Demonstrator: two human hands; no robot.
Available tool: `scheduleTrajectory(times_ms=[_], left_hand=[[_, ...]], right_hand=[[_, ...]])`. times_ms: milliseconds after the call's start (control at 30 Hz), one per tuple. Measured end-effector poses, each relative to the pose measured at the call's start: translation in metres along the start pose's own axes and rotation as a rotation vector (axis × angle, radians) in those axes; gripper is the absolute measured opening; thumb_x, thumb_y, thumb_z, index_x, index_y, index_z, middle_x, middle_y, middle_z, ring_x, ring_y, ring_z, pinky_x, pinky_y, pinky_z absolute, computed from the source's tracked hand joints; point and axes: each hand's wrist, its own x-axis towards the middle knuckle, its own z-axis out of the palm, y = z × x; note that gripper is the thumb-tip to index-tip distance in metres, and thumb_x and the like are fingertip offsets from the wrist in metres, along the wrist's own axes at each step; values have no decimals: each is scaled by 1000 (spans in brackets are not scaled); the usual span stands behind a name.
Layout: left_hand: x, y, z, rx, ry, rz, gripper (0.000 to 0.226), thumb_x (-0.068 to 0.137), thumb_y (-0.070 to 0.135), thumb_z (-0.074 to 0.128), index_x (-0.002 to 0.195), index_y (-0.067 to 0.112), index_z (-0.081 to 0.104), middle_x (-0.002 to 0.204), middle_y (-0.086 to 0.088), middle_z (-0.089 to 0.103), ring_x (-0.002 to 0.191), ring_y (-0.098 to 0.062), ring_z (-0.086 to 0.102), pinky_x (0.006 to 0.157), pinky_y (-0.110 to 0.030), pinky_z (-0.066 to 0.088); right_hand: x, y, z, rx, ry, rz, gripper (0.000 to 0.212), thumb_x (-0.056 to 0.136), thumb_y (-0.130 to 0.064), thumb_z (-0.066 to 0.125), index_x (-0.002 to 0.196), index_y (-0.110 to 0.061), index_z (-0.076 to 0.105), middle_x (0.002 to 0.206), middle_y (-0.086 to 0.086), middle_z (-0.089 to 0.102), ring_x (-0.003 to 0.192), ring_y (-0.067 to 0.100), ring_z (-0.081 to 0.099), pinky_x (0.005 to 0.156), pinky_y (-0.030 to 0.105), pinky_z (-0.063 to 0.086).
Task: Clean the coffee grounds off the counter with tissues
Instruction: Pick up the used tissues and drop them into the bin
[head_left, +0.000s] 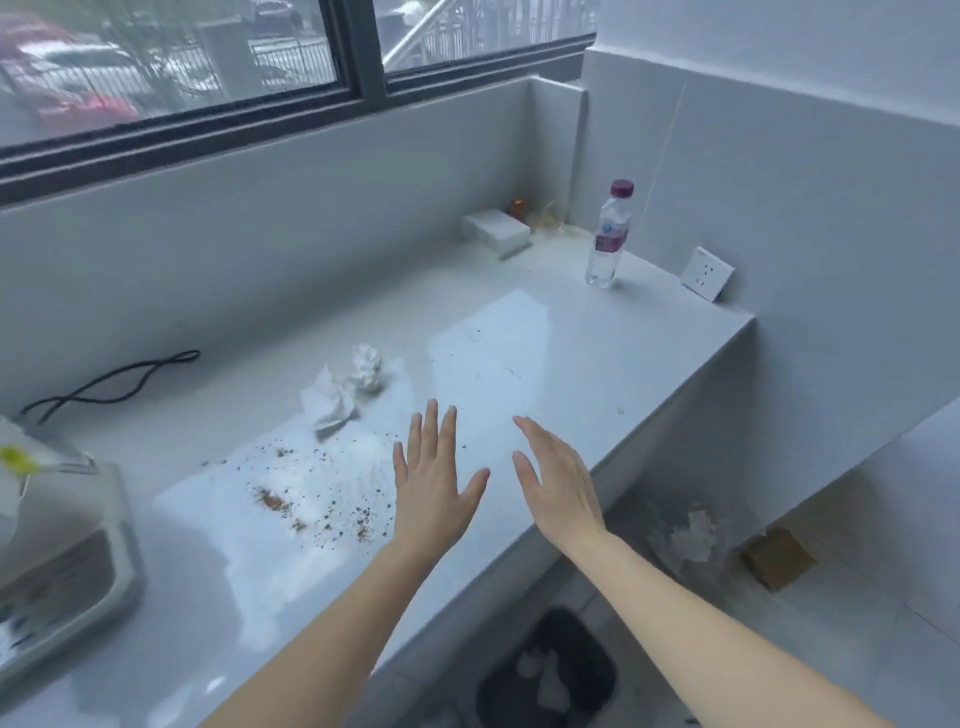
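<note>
Brown coffee grounds (317, 499) lie scattered over the white counter (571, 332), left of my hands. Two crumpled white tissues (337, 395) rest on the counter just behind the grounds. My left hand (434, 483) hovers flat over the counter's front part, fingers spread, holding nothing; its edge is close to the rightmost grounds. My right hand (558, 483) hangs beside it near the counter's front edge, also open and empty.
A water bottle (608, 239) with a purple cap stands at the back right, near a white socket (706, 273). A white box (496, 231) sits in the far corner. A black cable (114, 384) lies at left. A machine (57, 561) stands front left. A dark bin (550, 670) holding tissues stands below.
</note>
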Motion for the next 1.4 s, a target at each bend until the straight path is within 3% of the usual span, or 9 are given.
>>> scheduleTrajectory(times_ms=[267, 433, 567, 700, 800, 900, 1000, 1133, 1400], left_hand=[[49, -93, -33, 14, -2, -244, 77, 93, 44, 48, 150, 19, 2, 160, 3, -11, 147, -19, -9, 117, -47, 0], [76, -158, -42, -68, 9, -430, 70, 93, 35, 52, 149, 16, 14, 160, -2, 8, 147, -19, 6, 118, -49, 8], [97, -190, -45, -89, 23, -415, 63, 92, 32, 54, 146, 18, 25, 156, -2, 25, 144, -19, 20, 115, -47, 20], [128, -203, -37, -60, -50, -387, 63, 91, 35, 54, 145, 18, 28, 156, -4, 24, 143, -21, 22, 112, -49, 25], [143, -209, -28, -55, -145, -393, 63, 92, 37, 53, 145, 19, 25, 157, -9, 19, 143, -25, 21, 111, -45, 28], [145, -215, -20, 11, -191, -369, 54, 91, 33, 53, 140, 20, 33, 150, -3, 32, 136, -23, 31, 103, -40, 36], [142, -217, -16, 52, -130, -354, 40, 90, 23, 51, 130, 24, 46, 138, 4, 42, 127, -20, 37, 98, -36, 35], [138, -225, -15, 79, -93, -357, 27, 88, 17, 49, 114, 26, 54, 123, 5, 48, 116, -18, 41, 91, -32, 32], [133, -222, -22, -30, -21, -419, 20, 83, 14, 52, 97, 25, 62, 106, 6, 58, 101, -16, 52, 90, -33, 29]], right_hand=[[78, -52, 54, -10, -134, -72, 36, 100, -30, 38, 133, -26, 52, 142, -9, 49, 135, 11, 37, 111, 29, 25], [130, -79, 93, -59, -162, -79, 33, 97, -26, 43, 127, -26, 55, 133, -12, 56, 128, 12, 41, 102, 30, 27], [165, -96, 122, -127, -262, -53, 37, 98, -25, 39, 134, -28, 47, 142, -12, 45, 132, 16, 35, 102, 35, 26], [199, -106, 147, -205, -358, -13, 45, 100, -21, 31, 144, -29, 33, 158, -8, 19, 139, 20, 23, 103, 40, 28], [217, -108, 161, -213, -368, -6, 44, 101, -23, 28, 144, -29, 32, 158, -9, 21, 138, 21, 24, 104, 41, 27], [224, -108, 176, -180, -364, 17, 43, 101, -24, 26, 143, -30, 33, 155, -11, 28, 137, 18, 25, 107, 41, 23], [226, -105, 189, -204, -370, 32, 40, 100, -31, 29, 138, -28, 42, 145, -10, 43, 133, 19, 29, 106, 42, 21], [226, -102, 200, -321, -316, 74, 33, 95, -43, 41, 102, -26, 67, 120, -7, 59, 122, 18, 41, 104, 41, 22], [215, -104, 192, -219, -256, 38, 14, 91, -33, 52, 91, -24, 62, 98, -8, 65, 104, 18, 50, 94, 35, 27]])
